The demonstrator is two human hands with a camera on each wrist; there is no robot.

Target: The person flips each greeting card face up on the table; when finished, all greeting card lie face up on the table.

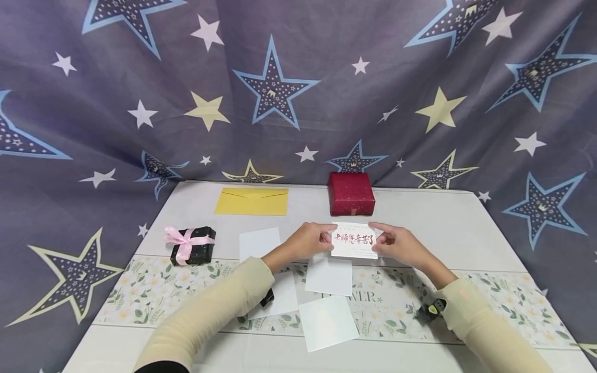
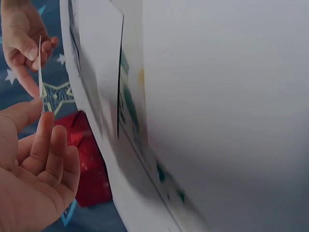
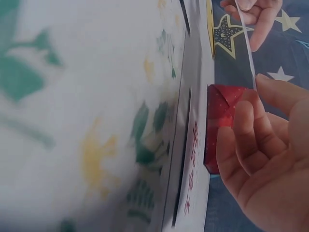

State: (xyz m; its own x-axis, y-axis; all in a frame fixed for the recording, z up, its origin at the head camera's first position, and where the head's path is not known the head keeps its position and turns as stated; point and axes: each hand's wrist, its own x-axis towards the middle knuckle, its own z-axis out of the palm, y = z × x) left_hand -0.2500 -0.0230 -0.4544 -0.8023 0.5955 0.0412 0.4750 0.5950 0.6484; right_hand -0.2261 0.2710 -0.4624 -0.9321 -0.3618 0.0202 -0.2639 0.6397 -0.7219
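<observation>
A small white card [image 1: 353,241] with red handwritten-style characters is held up by its two side edges over the table. My left hand [image 1: 308,240] pinches its left edge between thumb and fingers, and my right hand [image 1: 398,246] pinches the right edge the same way. Both wrist views show the card nearly edge-on, as a thin strip. Below it lies a blank white sheet [image 1: 328,277], partly covered by the held card. A pale square sheet [image 1: 328,322] sits nearer the front. More white paper [image 1: 259,242] lies by the left forearm, partly hidden by it.
A red box [image 1: 352,194] stands behind the held card. The yellow envelope [image 1: 252,201] lies at the back left. At the left is a black gift box [image 1: 193,246] with a pink ribbon bow. A flowered runner [image 1: 154,287] crosses the white table; a starry curtain [image 1: 298,103] surrounds it.
</observation>
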